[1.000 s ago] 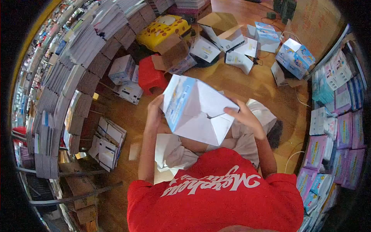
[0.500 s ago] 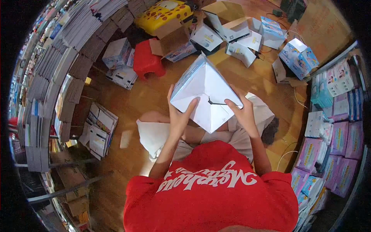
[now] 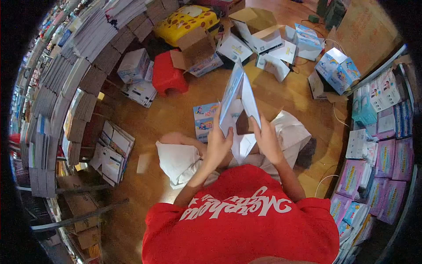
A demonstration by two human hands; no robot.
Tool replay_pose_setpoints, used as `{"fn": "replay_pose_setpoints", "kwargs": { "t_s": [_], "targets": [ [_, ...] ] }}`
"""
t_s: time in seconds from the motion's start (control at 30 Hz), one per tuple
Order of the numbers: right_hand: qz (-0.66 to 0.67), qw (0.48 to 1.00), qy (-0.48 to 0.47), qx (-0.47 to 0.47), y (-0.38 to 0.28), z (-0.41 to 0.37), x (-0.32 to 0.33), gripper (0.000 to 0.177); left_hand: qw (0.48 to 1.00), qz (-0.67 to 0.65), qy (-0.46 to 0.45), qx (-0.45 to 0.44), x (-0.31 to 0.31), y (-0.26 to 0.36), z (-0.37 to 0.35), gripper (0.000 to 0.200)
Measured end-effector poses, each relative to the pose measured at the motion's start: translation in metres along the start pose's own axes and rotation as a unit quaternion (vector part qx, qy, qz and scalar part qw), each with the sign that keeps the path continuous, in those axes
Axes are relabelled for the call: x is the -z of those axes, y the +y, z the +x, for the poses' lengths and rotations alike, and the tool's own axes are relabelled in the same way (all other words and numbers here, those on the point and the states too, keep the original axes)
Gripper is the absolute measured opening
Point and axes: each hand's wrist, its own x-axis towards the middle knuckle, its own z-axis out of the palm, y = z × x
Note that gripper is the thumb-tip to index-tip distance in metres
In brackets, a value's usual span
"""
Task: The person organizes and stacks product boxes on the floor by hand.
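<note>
A white and blue cardboard box point(image 3: 239, 97), partly folded so that its panels stand on edge, is held up over my lap. My left hand point(image 3: 218, 143) grips its lower left side and my right hand point(image 3: 266, 140) grips its lower right side. White flaps hang down between the two hands. A flat printed box blank point(image 3: 204, 120) lies on the wooden floor just left of the box, near my knee. I sit on the floor in a red shirt and light trousers.
Several assembled and open boxes point(image 3: 336, 67) lie on the floor ahead, with a red stool point(image 3: 167, 78) and a yellow spotted toy point(image 3: 187, 23). Stacks of flat cartons point(image 3: 83, 66) line the left. Packaged goods point(image 3: 382, 149) line the right. A loose pile point(image 3: 112, 152) lies at left.
The box has been turned and squeezed from a broad open face to a narrow, edge-on shape. Both hands have come closer together at its base. The flat blank on the floor is now uncovered.
</note>
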Motion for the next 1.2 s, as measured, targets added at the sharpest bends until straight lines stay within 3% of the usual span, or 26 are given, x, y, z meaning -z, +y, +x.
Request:
{"fn": "replay_pose_setpoints", "kwargs": {
  "t_s": [0.1,0.13,0.23,0.27,0.3,0.33,0.43,0.53,0.57,0.63,0.67,0.73,0.8,0.83,0.87,0.93,1.03,1.1,1.13,1.17,1.2],
  "targets": [
    [-0.006,0.983,-0.085,-0.160,-0.021,-0.002,0.000,0.034,0.988,0.015,-0.111,0.104,-0.007,0.022,-0.009,0.081],
    [0.009,0.975,-0.114,-0.191,-0.019,-0.003,-0.003,0.040,0.984,-0.024,-0.142,0.101,-0.009,0.025,-0.011,0.082],
    [0.041,0.997,-0.035,-0.048,-0.003,-0.010,-0.012,0.049,0.968,-0.102,-0.222,0.059,-0.010,0.023,-0.014,0.085],
    [0.082,0.986,-0.099,-0.108,-0.012,-0.006,0.002,0.051,0.965,-0.110,-0.235,0.023,-0.009,0.017,-0.012,0.085],
    [0.089,0.989,-0.098,-0.072,-0.011,-0.005,0.004,0.051,0.962,-0.118,-0.248,-0.010,-0.007,0.011,-0.011,0.085],
    [0.096,0.990,-0.097,-0.037,-0.011,-0.006,0.005,0.051,0.935,-0.165,-0.310,0.045,-0.001,0.007,-0.011,0.081],
    [0.097,0.983,-0.153,0.022,-0.016,-0.006,0.010,0.053,0.913,-0.217,-0.338,0.065,0.006,-0.002,-0.023,0.065],
    [0.103,0.967,-0.216,0.089,-0.011,-0.004,0.006,0.051,0.921,-0.313,-0.108,0.206,-0.015,-0.009,-0.026,0.050],
    [0.170,0.957,-0.227,0.058,-0.009,-0.004,0.004,0.051,0.909,-0.327,-0.019,0.257,-0.016,-0.005,-0.021,0.048],
    [0.300,0.922,-0.244,-0.003,-0.006,-0.006,0.000,0.050,0.857,-0.407,0.052,0.311,-0.007,-0.002,-0.013,0.043],
    [0.271,0.936,-0.222,-0.035,-0.006,-0.006,0.003,0.053,0.840,-0.428,0.074,0.324,-0.003,-0.009,-0.012,0.043],
    [0.092,0.994,-0.052,-0.011,-0.005,-0.001,0.009,0.055,0.829,-0.438,0.127,0.322,0.001,-0.028,-0.013,0.045],
    [-0.140,0.986,0.094,0.001,0.001,0.003,0.019,0.062,0.824,-0.469,0.154,0.277,0.010,-0.022,-0.008,0.047],
    [0.028,0.997,0.050,-0.060,0.013,0.001,0.018,0.063,0.821,-0.483,0.168,0.255,0.014,-0.017,-0.005,0.048],
    [0.194,0.974,0.003,-0.118,0.031,-0.003,0.011,0.064,0.812,-0.496,0.168,0.258,0.017,-0.011,-0.003,0.050],
    [0.452,0.852,-0.096,-0.248,0.043,-0.005,0.011,0.069,0.813,-0.510,0.159,0.230,0.009,-0.017,-0.002,0.049],
    [0.599,0.751,0.020,-0.279,0.061,-0.008,0.004,0.071,0.849,-0.455,0.119,0.240,0.016,-0.038,0.002,0.052],
    [0.528,0.825,0.068,-0.190,0.053,0.005,0.014,0.075,0.888,-0.360,0.120,0.259,0.034,-0.025,0.018,0.054],
    [0.480,0.859,0.066,-0.166,0.048,0.009,0.023,0.074,0.867,-0.431,0.128,0.214,0.040,-0.072,0.019,0.059],
    [0.431,0.889,0.065,-0.143,0.044,0.012,0.029,0.073,0.892,-0.388,0.148,0.181,0.044,-0.095,0.023,0.062],
    [0.442,0.882,0.095,-0.133,0.039,0.014,0.027,0.073,0.913,-0.343,0.166,0.146,0.048,-0.107,0.028,0.064]
  ]
}}
